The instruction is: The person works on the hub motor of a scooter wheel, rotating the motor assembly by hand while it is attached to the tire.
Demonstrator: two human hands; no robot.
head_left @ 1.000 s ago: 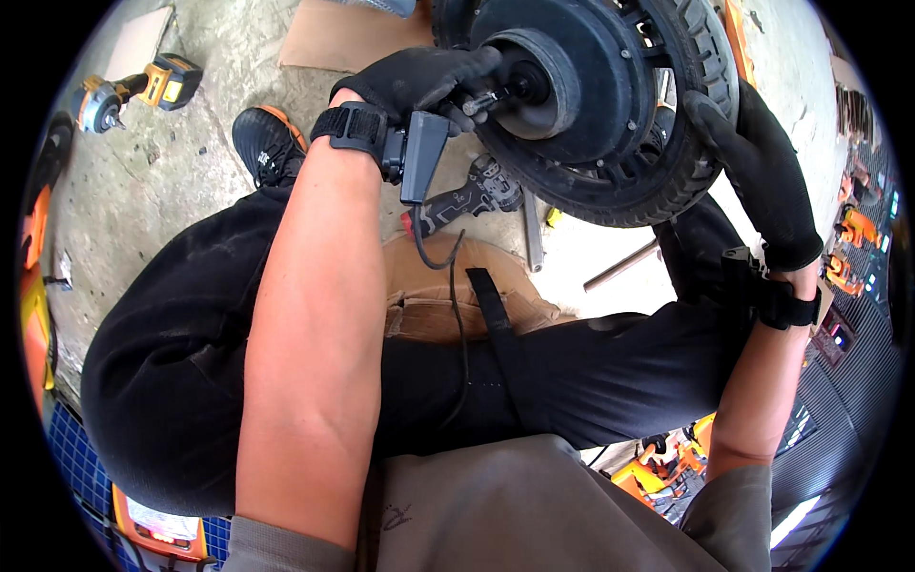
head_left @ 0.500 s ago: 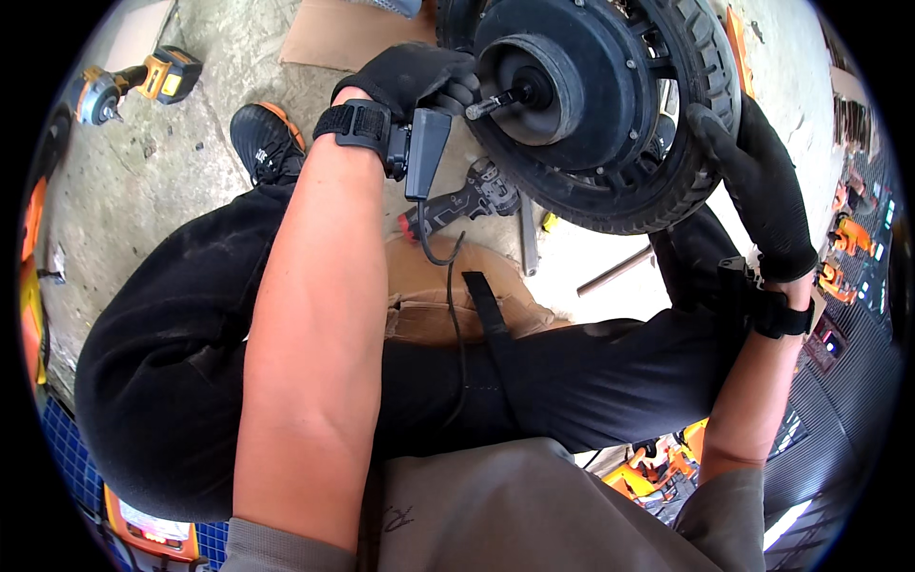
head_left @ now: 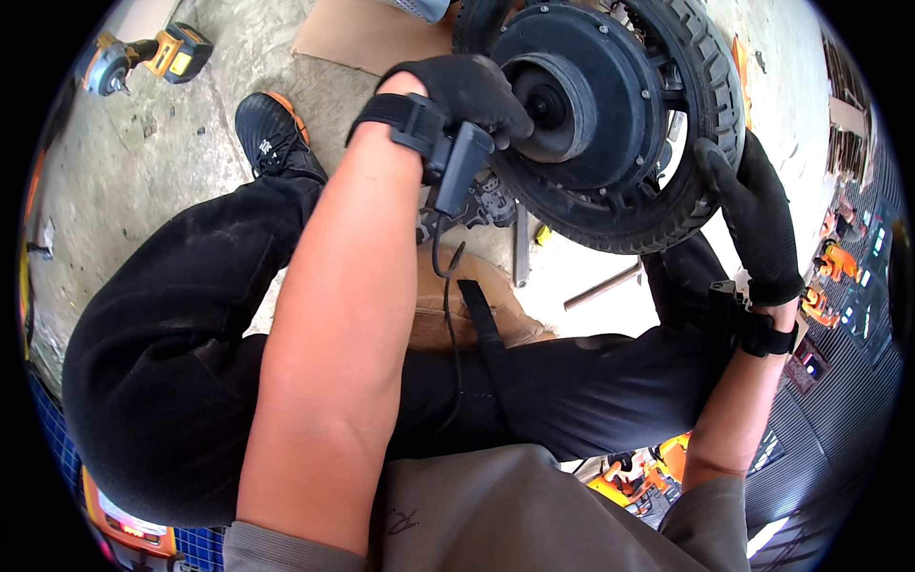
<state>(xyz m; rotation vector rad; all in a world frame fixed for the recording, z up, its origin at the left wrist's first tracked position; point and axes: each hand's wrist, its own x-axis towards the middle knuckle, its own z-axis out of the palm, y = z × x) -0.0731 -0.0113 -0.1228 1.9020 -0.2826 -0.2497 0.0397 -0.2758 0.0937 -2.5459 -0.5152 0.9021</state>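
Note:
A black hub-motor wheel [head_left: 624,95] with a knobbly tyre is held tilted at the upper right, its open round hub facing me. My left hand [head_left: 467,95], in a black glove, is closed at the hub's mouth over the end of the axle; the hand hides the axle's end, and its fingertips show only in part. On the tyre's right edge lies my right hand [head_left: 758,219], also gloved. Its thumb rests against the tyre's side while the other fingers go out of sight around the tread. Straps with small devices circle both wrists.
Below the wheel, a dark power tool [head_left: 486,205] lies partly behind my left wrist, beside a metal bar [head_left: 520,248]. A metal tube [head_left: 602,288] and brown cardboard [head_left: 477,305] lie near my legs. A yellow cordless impact wrench [head_left: 152,57] stands at the far left.
My left hand has moved right onto the axle end, which stuck out bare before. The wheel sits slightly lower in the picture, and my right hand still holds its edge.

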